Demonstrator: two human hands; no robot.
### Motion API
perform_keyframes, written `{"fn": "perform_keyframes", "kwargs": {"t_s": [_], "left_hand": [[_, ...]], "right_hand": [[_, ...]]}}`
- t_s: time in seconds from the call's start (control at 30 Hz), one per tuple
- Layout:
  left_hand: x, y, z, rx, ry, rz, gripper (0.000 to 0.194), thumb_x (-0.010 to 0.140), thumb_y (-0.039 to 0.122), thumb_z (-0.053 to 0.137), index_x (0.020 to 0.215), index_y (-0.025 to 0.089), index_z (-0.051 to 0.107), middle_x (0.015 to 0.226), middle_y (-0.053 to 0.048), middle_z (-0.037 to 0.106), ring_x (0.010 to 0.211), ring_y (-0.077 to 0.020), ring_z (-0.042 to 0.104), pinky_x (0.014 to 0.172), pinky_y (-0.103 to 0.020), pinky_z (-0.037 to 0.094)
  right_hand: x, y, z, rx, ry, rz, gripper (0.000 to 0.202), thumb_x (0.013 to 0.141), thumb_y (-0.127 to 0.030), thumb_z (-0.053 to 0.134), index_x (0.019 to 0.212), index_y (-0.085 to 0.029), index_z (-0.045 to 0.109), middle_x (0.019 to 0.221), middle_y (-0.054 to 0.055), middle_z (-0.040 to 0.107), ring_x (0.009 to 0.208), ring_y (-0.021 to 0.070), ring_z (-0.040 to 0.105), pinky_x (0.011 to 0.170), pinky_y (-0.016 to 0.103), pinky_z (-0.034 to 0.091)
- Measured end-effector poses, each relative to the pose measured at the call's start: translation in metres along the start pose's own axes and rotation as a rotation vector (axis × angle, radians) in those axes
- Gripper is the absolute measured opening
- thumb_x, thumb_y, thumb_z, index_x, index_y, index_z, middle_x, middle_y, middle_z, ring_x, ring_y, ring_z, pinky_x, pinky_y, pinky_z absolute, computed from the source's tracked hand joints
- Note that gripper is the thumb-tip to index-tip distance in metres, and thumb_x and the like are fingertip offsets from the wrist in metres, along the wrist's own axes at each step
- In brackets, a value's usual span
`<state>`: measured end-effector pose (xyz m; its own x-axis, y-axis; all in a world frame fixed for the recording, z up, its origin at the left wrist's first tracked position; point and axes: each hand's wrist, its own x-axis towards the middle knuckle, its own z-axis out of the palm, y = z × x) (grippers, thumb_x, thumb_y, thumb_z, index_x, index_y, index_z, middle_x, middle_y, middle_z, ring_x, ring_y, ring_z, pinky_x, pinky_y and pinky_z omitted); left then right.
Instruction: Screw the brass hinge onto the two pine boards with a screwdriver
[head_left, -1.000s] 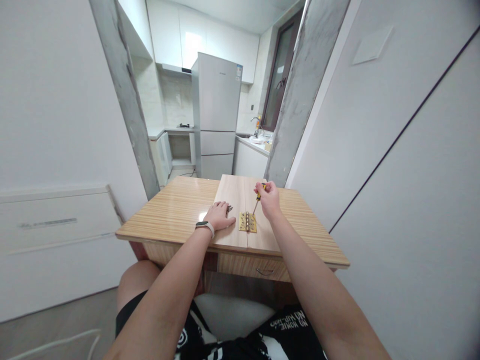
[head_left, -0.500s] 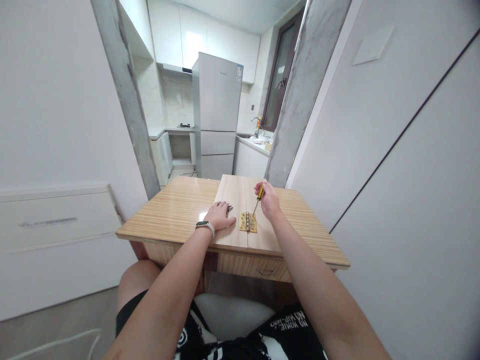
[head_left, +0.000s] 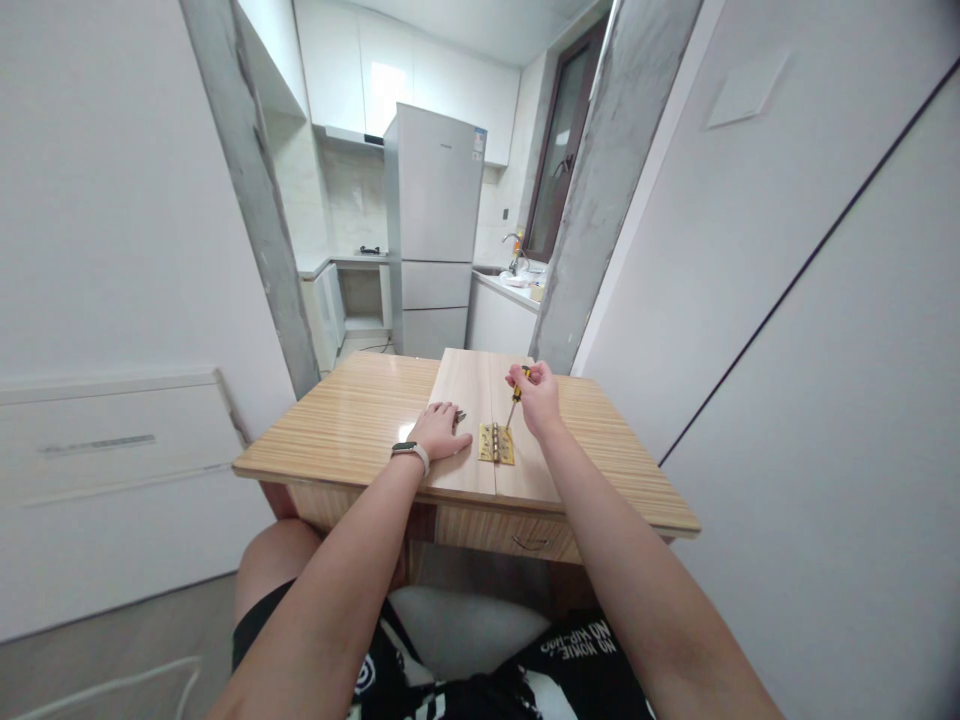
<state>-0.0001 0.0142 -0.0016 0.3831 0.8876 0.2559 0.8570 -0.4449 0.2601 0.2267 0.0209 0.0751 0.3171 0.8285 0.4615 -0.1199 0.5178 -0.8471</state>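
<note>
Bare forearms, a pale-strapped wristband and black shorts printed in white.
On the left wrist, left of the frame's centre, sits a slim smart band with an off-white strap and a dark, elongated, rounded screen [head_left: 410, 450]; the left hand [head_left: 437, 431] and right hand [head_left: 540, 400] are bare. Black fabric shorts [head_left: 259, 622] end above a bare knee [head_left: 276, 555] at lower left. They carry a white ringed emblem [head_left: 365, 675] at bottom centre-left and white block capitals [head_left: 589, 642], seen upside down, at lower right of centre.
</note>
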Motion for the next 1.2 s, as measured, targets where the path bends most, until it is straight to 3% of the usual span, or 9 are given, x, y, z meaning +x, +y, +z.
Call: {"fn": "perform_keyframes", "kwargs": {"t_s": [0.13,0.3,0.47,0.7,1.0,1.2], "left_hand": [[0.0001,0.0013,-0.0012,0.000,0.000,-0.009,0.069,0.088,0.061,0.062,0.146,0.023,0.055,0.158,-0.012,0.054,0.149,-0.0363,0.043,0.125,-0.048,0.034],[0.0006,-0.0004,0.0000,-0.002,0.000,-0.003,0.071,0.088,0.062,0.062,0.146,0.022,0.055,0.159,-0.013,0.054,0.148,-0.0366,0.044,0.124,-0.049,0.034],[0.0009,-0.0027,0.0025,-0.005,0.008,0.004,0.072,0.088,0.062,0.061,0.147,0.021,0.055,0.158,-0.014,0.054,0.148,-0.0367,0.043,0.124,-0.048,0.034],[0.0009,-0.0005,0.0004,-0.003,-0.005,-0.010,0.072,0.088,0.062,0.061,0.148,0.023,0.054,0.160,-0.013,0.052,0.149,-0.0363,0.043,0.125,-0.048,0.033],[0.0014,-0.0024,0.0027,0.004,0.010,0.006,0.070,0.088,0.062,0.063,0.145,0.022,0.056,0.158,-0.013,0.054,0.148,-0.0366,0.044,0.125,-0.048,0.034],[0.0017,-0.0039,0.0039,0.011,0.010,0.009,0.073,0.088,0.063,0.061,0.147,0.020,0.055,0.159,-0.014,0.053,0.148,-0.0365,0.044,0.125,-0.047,0.035]], "right_hand": [[-0.0001,-0.0019,0.0001,-0.012,-0.042,-0.006,0.051,0.076,-0.063,0.086,0.091,-0.026,0.053,0.079,-0.004,0.068,0.066,0.0123,0.062,0.059,0.025,0.047],[0.0020,-0.0044,-0.0003,0.085,-0.102,0.069,0.043,0.093,-0.067,0.060,0.089,-0.024,0.066,0.079,0.001,0.067,0.064,0.0139,0.059,0.062,0.029,0.049],[0.0037,-0.0028,-0.0015,0.076,-0.066,0.085,0.037,0.088,-0.060,0.069,0.085,-0.023,0.068,0.085,0.003,0.070,0.070,0.0154,0.063,0.067,0.031,0.053],[0.0008,-0.0038,0.0015,0.052,-0.075,0.078,0.047,0.078,-0.066,0.083,0.087,-0.023,0.065,0.089,0.003,0.072,0.077,0.0165,0.068,0.071,0.031,0.057],[-0.0024,-0.0058,0.0051,0.051,-0.038,0.026,0.054,0.068,-0.057,0.093,0.083,-0.024,0.053,0.081,-0.004,0.066,0.070,0.0131,0.066,0.065,0.026,0.051],[-0.0009,-0.0094,0.0049,0.119,-0.066,0.036,0.036,0.082,-0.054,0.079,0.089,-0.025,0.059,0.080,-0.002,0.067,0.065,0.0121,0.059,0.064,0.027,0.048]]}}
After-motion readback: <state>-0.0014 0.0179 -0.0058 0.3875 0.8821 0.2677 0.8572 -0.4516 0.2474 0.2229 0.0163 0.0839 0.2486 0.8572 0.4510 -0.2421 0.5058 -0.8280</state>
